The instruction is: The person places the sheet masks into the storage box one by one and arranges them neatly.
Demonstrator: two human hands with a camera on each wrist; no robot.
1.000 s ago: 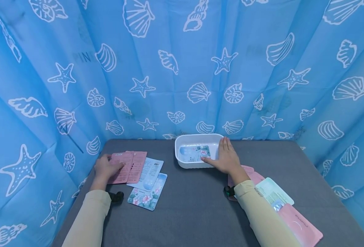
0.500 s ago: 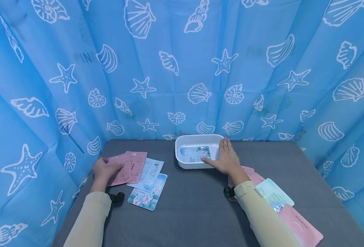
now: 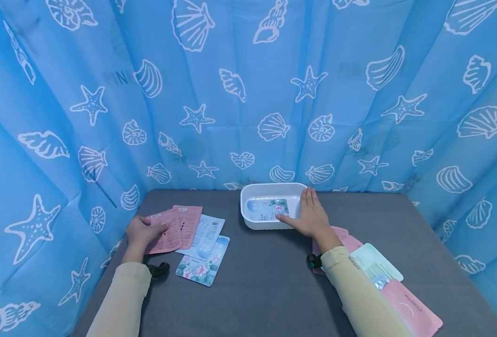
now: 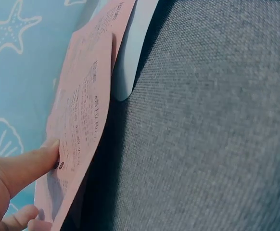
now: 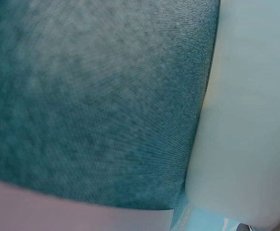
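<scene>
While left hand (image 3: 141, 232) fingers pinch pink sachet (image 3: 164, 231), right hand (image 3: 309, 216) fingers flat on white tray (image 3: 252, 192), loose sachets (image 3: 204, 255) nearby

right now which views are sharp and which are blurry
Head view: evenly lit, sharp, curtain bowed by the wide lens. Left wrist view: pink packet readable close up, table softer. Right wrist view: blurred throughout, white tray a pale featureless wall.

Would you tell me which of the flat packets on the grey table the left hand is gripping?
The outermost pink packet, at the left end of the fanned group: the left hand pinches its edge, while the others lie untouched.
</scene>
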